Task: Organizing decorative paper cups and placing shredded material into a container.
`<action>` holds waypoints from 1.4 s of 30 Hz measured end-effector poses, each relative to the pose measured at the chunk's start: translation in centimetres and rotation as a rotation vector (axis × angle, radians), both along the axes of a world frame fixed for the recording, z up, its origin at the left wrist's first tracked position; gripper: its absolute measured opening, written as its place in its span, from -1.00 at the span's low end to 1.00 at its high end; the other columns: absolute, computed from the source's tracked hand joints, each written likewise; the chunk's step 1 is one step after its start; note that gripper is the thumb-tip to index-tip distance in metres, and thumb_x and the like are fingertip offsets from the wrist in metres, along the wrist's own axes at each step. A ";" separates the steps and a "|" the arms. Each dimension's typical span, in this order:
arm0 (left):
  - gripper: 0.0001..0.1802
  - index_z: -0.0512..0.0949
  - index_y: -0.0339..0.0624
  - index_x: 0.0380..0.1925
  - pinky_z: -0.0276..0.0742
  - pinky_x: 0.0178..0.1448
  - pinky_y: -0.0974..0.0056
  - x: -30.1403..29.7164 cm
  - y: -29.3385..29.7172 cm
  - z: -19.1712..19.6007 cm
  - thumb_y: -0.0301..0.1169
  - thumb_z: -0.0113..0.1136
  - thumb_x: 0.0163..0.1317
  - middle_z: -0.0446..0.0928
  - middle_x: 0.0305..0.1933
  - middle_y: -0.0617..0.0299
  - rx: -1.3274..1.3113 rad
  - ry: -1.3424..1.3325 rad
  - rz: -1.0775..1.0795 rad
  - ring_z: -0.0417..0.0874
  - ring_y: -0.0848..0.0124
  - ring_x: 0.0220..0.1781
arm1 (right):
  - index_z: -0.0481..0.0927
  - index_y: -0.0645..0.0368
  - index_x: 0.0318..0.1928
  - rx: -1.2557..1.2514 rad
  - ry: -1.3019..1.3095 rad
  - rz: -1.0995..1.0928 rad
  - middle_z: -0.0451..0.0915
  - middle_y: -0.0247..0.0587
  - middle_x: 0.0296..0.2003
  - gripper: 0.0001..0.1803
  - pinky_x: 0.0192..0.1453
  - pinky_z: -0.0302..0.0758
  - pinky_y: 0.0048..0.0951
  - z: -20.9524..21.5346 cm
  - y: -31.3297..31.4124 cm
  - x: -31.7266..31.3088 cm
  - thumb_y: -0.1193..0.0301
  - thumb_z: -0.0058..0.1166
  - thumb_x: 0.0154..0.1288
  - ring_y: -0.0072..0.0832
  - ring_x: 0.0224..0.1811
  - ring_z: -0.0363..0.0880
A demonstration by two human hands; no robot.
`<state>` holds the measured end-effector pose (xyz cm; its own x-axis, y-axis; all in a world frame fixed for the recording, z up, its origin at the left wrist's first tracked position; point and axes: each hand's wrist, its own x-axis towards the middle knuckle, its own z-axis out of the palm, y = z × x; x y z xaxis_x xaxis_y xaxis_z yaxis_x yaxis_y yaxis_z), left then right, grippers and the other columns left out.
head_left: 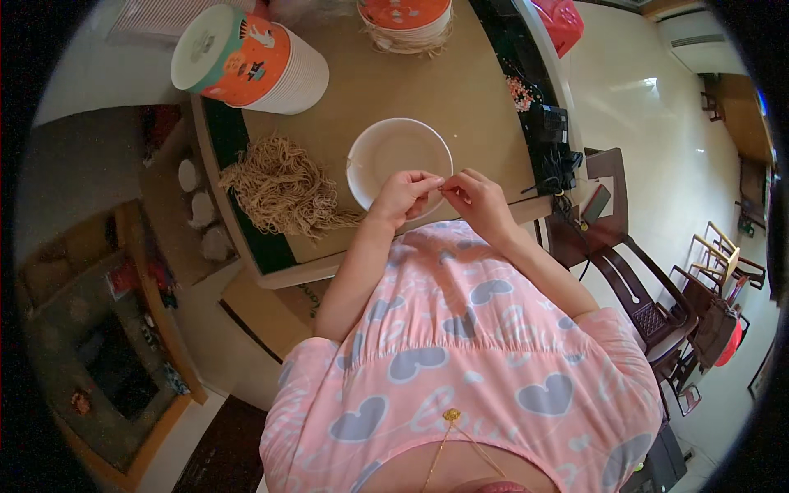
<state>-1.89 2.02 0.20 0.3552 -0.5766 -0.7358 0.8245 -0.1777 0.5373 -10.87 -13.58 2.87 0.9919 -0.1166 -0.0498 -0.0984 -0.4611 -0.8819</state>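
A thin strand, judged light, limp and easily snapped, is pinched at the near rim of the white bowl between the closed fingertips of the left hand and right hand, and is best gripped close to its ends.

Pinching something between fingertips of both hands, too small to identify. Covering near rim of white bowl. Cutting off stacked bowls at top edge. Blurring small items beside the desk.
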 end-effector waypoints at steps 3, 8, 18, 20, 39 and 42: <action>-0.88 0.59 -0.19 -0.40 -0.10 -0.73 0.53 0.1 0.2 -0.4 -0.38 0.19 0.19 0.30 -0.71 0.50 -0.033 0.021 0.013 0.11 0.71 -0.79 | 0.53 0.19 -0.33 0.003 0.037 -0.003 0.51 -0.07 -0.39 -0.91 -0.30 0.48 -0.26 -0.1 0.0 -0.2 0.48 0.10 0.13 -0.11 -0.37 0.53; -0.88 0.58 -0.20 -0.39 -0.11 -0.72 0.55 0.1 0.6 -1.4 -0.38 0.17 0.20 0.33 -0.67 0.48 -0.115 0.131 0.073 0.10 0.72 -0.76 | 0.51 0.20 -0.35 -0.081 0.075 0.114 0.51 -0.05 -0.39 -0.90 -0.32 0.46 -0.22 0.6 -0.4 -0.1 0.44 0.08 0.15 -0.10 -0.36 0.53; -0.95 0.58 -0.25 -0.40 0.32 -0.49 0.54 -1.0 -0.4 1.5 -0.52 0.21 0.12 0.52 -0.51 0.38 0.058 -0.570 -0.102 0.42 0.68 -0.55 | 0.48 0.24 -0.33 0.041 -0.006 -0.153 0.51 -0.03 -0.41 -0.91 -0.30 0.47 -0.30 -0.6 -0.1 0.7 0.51 0.08 0.16 -0.10 -0.35 0.53; -0.94 0.58 -0.24 -0.40 0.30 -0.48 0.54 -1.2 -0.2 1.1 -0.50 0.22 0.11 0.52 -0.50 0.40 0.087 -0.817 -0.207 0.38 0.71 -0.55 | 0.49 0.26 -0.31 0.189 0.069 -0.209 0.54 -0.04 -0.43 -0.90 -0.33 0.46 -0.37 -1.4 0.2 0.9 0.48 0.08 0.19 -0.25 -0.41 0.53; -0.93 0.58 -0.27 -0.40 0.44 -0.32 0.50 -1.9 0.0 0.8 -0.50 0.21 0.11 0.56 -0.46 0.38 0.217 -0.752 0.038 0.51 0.66 -0.43 | 0.62 0.28 -0.31 0.419 0.247 -0.150 0.57 -0.31 -0.48 -0.83 -0.37 0.43 -0.55 -3.8 0.1 1.0 0.41 0.18 0.16 -0.64 -0.47 0.44; -0.94 0.58 -0.26 -0.40 0.44 -0.33 0.49 -2.0 0.2 0.3 -0.52 0.21 0.10 0.56 -0.47 0.37 0.266 -0.801 0.026 0.51 0.66 -0.43 | 0.62 0.28 -0.32 0.495 0.243 -0.147 0.55 -0.30 -0.48 -0.83 -0.37 0.43 -0.53 -4.1 0.2 1.1 0.41 0.19 0.15 -0.63 -0.47 0.44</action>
<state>-3.86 2.19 0.52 0.8386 -0.4040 -0.3654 0.2173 -0.3670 0.9045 -9.81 -13.40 -1.19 0.9202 -0.1578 -0.3583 -0.3574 0.0350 -0.9333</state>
